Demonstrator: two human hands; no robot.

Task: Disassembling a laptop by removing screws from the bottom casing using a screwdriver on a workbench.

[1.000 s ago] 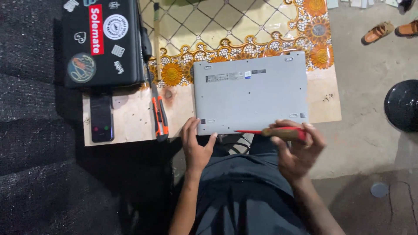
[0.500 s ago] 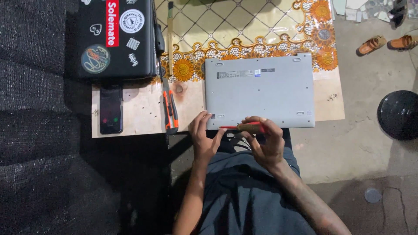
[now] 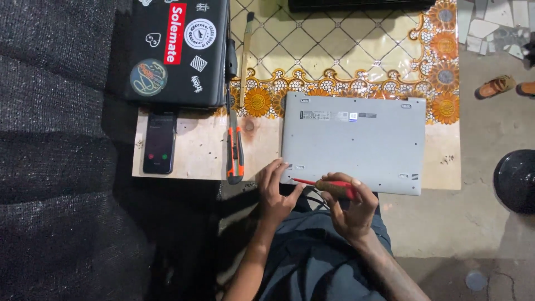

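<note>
A silver laptop (image 3: 356, 142) lies upside down on a low table (image 3: 195, 150), its near edge toward me. My right hand (image 3: 348, 206) grips a red-handled screwdriver (image 3: 326, 185), the tip pointing left at the laptop's near-left corner. My left hand (image 3: 276, 192) rests on that same corner, fingers beside the screwdriver tip.
A black laptop covered in stickers (image 3: 175, 50) sits at the table's far left, a phone (image 3: 159, 143) in front of it. An orange and black tool (image 3: 234, 150) and a thin brush (image 3: 244, 47) lie between the laptops. A dark round object (image 3: 515, 179) and sandals (image 3: 496, 86) are on the floor to the right.
My right hand has slid the screwdriver left along the laptop's near edge, from the right corner to the left corner. My left hand stays at that corner.
</note>
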